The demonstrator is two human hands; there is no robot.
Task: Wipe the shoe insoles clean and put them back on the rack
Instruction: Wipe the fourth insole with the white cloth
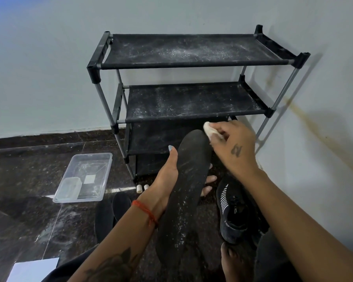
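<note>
The left hand (167, 176) gripped a dusty insole (188, 186) before the rack (192, 102); the right hand (232, 145) pinched a pad (209, 129) at its toe. A shoe (232, 212), tray (86, 176) and half-hidden second insole (110, 212) lay on the floor (29, 180).

Soft, even indoor light, fairly dim. The rack (194, 82) casts a faint shadow right onto the wall (324, 98). The glossy floor (29, 200) shows pale glare streaks. Wide-angle bending curves the edges; a blue tint fills the top-left corner.
</note>
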